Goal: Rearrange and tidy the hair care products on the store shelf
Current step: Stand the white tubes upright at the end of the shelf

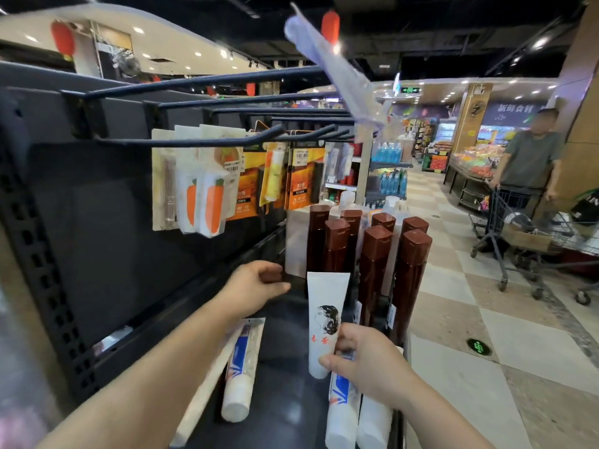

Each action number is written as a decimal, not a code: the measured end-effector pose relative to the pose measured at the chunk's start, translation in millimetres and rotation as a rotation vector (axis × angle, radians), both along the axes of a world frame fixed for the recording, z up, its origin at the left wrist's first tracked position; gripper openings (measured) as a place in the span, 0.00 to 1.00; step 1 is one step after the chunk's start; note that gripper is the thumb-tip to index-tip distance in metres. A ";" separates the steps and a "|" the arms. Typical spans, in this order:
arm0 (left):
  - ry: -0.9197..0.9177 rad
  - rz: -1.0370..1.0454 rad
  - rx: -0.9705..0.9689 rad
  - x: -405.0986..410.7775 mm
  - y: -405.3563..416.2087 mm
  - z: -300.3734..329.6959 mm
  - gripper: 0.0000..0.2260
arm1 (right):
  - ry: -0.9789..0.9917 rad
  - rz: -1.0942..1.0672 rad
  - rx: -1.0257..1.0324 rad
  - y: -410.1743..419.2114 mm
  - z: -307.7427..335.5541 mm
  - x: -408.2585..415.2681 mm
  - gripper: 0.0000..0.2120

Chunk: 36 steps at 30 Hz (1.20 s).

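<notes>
The dark metal shelf [285, 322] is carrying the stock I am sorting. At its far end, the tall dark-brown plastic bottles with reddish-brown caps [372, 254] are standing upright in a close cluster, which I am judging to be the tidied part. Nearer to me the work is still waiting: a white tube with blue printing [241, 371] is lying flat on the shelf under my left forearm, and two more white tubes [353, 413] are lying side by side at the front edge.

My right hand [366, 354] is gripping the white plastic tube printed with a woman's head and red characters [325, 319] at its lower part, thumb and fingers curled round it, and is holding it nearly upright just in front of the brown bottles. My left hand [256, 283] is reaching forward over the shelf with fingers bent round a small dark object [270, 276] which I cannot identify.
</notes>
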<state>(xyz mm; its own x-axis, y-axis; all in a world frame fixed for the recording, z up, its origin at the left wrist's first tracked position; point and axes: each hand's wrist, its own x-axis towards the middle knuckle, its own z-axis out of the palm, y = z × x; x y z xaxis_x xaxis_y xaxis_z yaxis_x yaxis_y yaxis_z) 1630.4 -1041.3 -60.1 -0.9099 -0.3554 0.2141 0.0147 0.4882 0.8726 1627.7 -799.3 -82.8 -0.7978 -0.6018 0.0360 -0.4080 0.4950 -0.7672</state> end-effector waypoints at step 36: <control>-0.179 0.125 -0.166 160.1 -26.7 -49.6 0.13 | 0.320 -0.173 0.066 -95.6 -24.4 138.4 0.16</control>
<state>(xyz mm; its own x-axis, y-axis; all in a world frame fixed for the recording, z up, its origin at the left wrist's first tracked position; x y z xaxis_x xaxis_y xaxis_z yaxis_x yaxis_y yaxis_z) 1790.6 -1068.0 -109.7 -0.8898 -0.4406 0.1188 -0.2018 0.6135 0.7635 1766.2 -894.9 -107.2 -0.8424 -0.4686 0.2660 -0.5284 0.6216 -0.5783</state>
